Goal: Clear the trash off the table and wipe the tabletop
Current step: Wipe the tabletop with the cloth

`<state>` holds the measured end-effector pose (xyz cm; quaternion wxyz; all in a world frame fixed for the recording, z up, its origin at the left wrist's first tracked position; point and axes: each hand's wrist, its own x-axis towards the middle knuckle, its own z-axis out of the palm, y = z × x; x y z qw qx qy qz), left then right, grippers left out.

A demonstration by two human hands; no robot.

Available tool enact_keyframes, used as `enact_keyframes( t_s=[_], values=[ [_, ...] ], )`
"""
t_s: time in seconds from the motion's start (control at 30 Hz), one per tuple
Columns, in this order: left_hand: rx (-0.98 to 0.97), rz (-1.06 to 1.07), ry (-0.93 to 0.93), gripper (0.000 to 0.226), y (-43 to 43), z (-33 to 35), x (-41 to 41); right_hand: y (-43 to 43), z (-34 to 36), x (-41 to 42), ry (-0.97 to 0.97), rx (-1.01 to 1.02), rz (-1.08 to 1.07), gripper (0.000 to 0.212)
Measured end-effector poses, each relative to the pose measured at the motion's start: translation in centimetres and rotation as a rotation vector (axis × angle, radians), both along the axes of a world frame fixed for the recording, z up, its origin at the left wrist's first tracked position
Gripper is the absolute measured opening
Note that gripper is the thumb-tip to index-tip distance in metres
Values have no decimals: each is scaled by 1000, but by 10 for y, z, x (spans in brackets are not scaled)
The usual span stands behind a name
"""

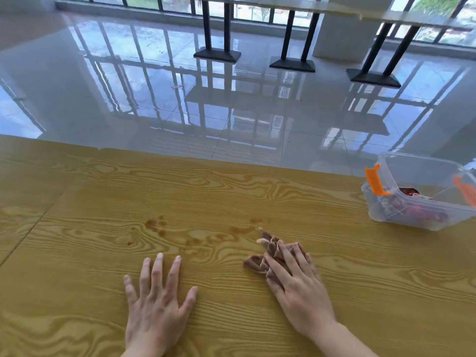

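While our left hand (156,302) lies flat on the wooden table (77,253) with fingers spread, brown stains (195,237) streak the tabletop just beyond it. Our right hand (296,282) presses straight fingers onto a crumpled brown cloth (253,262) beside the stains. Far right, a clear bin (417,158) holds red trash (412,210).

A crumpled brown cloth (268,249) is pinned under the right hand (296,287) on the yellow wood-grain desk (77,253), right of the left hand (157,305). Brown stains (195,238) are spread behind them; a clear plastic box (412,220) is set far right.
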<state>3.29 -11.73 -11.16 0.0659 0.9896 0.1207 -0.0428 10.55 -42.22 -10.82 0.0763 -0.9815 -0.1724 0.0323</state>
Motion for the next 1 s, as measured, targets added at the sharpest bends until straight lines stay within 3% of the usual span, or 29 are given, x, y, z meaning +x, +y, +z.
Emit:
enact_keyframes(
  t_s=[0.1,0.23,0.3,0.5,0.57,0.77,0.93,1.0],
  values=[
    [11,4,-26,82,3,-2,1,-9,2,14,33,-34,-12,54],
    [32,9,-26,80,2,-2,-1,23,20,108,133,28,-305,56],
    [15,9,-45,78,0,-3,0,37,22,117,134,36,-355,54],
    [17,19,-26,78,-1,1,-1,19,0,-14,-6,7,-26,53],
    [25,26,-19,78,0,2,0,11,2,-6,41,-20,-17,54],
    [25,23,-44,77,0,0,0,43,25,103,131,34,-383,56],
    [18,10,-39,77,-1,1,0,38,4,12,-23,36,-72,54],
    [16,1,-18,78,0,2,0,29,-1,11,21,17,-39,55]
  ],
)
